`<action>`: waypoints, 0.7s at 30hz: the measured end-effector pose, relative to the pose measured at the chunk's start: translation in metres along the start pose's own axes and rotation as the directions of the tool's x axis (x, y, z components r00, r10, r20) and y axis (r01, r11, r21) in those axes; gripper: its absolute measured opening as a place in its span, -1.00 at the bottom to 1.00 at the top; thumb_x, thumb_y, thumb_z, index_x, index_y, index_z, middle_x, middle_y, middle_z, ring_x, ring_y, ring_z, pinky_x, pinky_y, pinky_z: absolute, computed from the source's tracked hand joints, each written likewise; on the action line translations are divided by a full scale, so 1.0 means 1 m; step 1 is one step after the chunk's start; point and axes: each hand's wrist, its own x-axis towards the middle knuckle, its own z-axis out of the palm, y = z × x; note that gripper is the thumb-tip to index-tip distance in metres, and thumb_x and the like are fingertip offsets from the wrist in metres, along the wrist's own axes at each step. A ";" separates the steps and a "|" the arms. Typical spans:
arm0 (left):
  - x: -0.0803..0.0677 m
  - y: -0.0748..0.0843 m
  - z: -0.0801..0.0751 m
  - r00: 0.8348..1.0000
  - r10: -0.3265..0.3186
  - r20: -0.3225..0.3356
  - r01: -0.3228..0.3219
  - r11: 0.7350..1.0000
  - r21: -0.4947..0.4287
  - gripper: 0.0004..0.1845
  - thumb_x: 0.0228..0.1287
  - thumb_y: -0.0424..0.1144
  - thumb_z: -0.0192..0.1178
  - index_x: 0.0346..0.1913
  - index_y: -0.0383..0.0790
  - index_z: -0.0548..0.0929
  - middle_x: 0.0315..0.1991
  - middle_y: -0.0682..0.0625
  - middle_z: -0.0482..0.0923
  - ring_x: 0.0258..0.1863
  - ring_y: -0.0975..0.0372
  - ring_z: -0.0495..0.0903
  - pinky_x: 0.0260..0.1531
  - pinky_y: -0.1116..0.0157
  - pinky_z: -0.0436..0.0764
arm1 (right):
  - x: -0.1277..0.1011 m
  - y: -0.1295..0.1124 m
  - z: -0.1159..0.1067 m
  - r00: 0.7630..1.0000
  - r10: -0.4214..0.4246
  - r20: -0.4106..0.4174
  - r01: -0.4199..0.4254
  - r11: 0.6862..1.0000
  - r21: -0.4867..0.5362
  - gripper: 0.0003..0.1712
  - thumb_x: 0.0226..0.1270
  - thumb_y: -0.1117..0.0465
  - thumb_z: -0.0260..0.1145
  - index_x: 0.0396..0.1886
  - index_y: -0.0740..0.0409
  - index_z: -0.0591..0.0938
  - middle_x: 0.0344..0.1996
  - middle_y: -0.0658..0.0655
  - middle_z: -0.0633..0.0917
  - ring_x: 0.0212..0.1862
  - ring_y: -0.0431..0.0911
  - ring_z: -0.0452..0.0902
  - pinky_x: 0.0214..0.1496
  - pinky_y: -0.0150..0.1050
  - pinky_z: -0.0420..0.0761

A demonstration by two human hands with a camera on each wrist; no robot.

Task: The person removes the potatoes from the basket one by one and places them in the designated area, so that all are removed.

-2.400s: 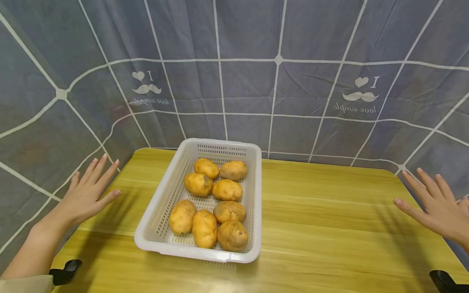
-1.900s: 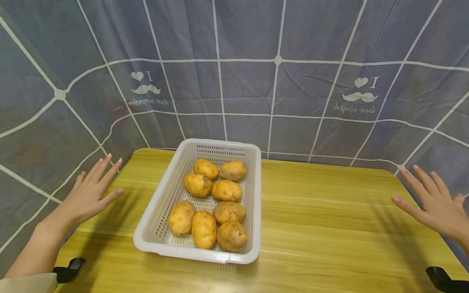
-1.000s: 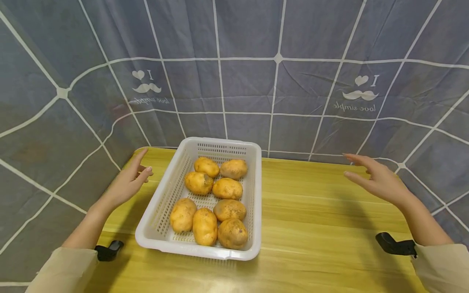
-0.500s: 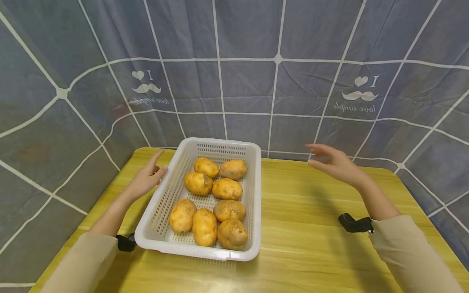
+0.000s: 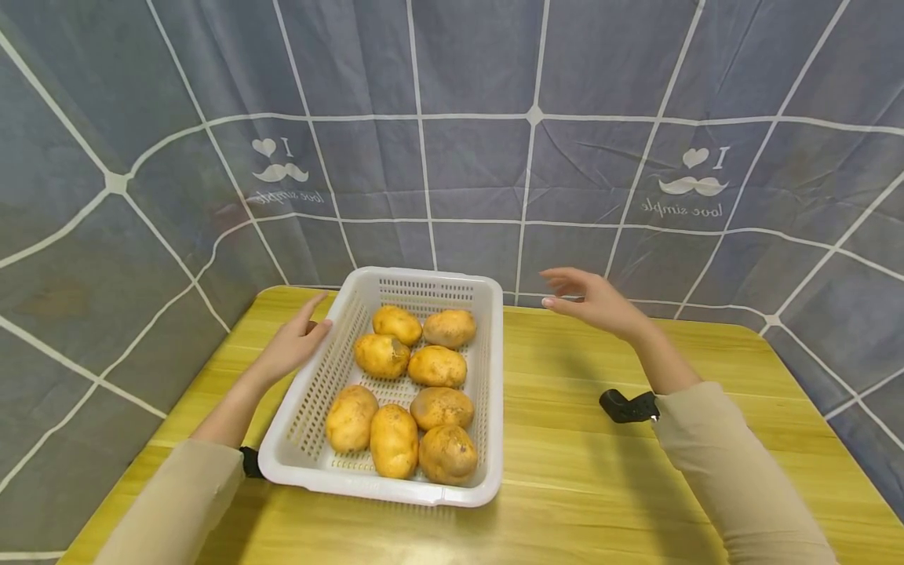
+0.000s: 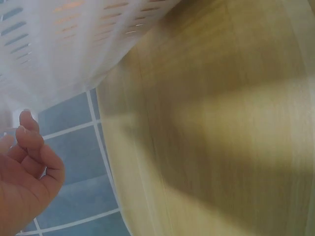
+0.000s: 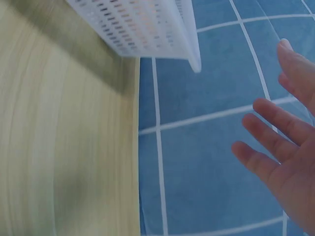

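The left hand lies at the far-left wall of the white basket, fingers straight and loosely spread with the fingertips at or just beside the rim, holding nothing; whether skin actually touches plastic cannot be told from the head view, and in the left wrist view the hand sits just beside the blurred perforated wall with a sliver of blue cloth between them; the basket itself stands left of centre on the table, a rectangular tray of thin, slotted, slightly glossy plastic whose long axis runs away from the person, so its 2 long walls face one hand each; inside lie 8 potatoes, rounded and oblong, matt yellow-brown skins flecked with dirt, in rough pairs from near end to far end; the table is smooth yellow wood-grain laminate with rounded corners; the right hand hovers above the table near the far edge, well apart from the basket's right wall, fingers extended and empty, pointing left toward it; in the right wrist view its spread fingers show against the creased blue-grey cloth with white grid lines; the left hand is clearly the nearer.
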 end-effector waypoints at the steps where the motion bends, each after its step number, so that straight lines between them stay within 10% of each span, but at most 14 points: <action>1: 0.001 0.000 0.001 1.000 0.000 0.002 0.000 1.000 -0.002 -0.37 0.49 -0.09 -0.15 0.47 -0.19 -0.08 -0.12 -0.39 0.54 -0.32 0.06 0.61 -0.37 0.24 0.60 | 0.003 -0.001 0.002 1.000 -0.002 0.005 0.002 1.000 0.003 -0.42 0.31 0.09 0.26 0.29 0.12 0.39 0.15 0.28 0.47 0.15 0.13 0.39 0.12 0.10 0.42; 21: 0.004 -0.002 0.009 0.999 -0.051 -0.008 0.050 0.994 -0.100 -0.42 0.50 -0.06 -0.21 0.46 -0.20 0.02 0.00 -0.46 0.44 -0.23 -0.03 0.60 -0.40 0.21 0.64 | 0.051 -0.021 0.040 0.997 -0.053 0.056 0.048 0.995 0.090 -0.42 0.26 0.17 0.31 0.26 0.17 0.42 0.14 0.33 0.45 0.12 0.15 0.38 0.06 0.04 0.47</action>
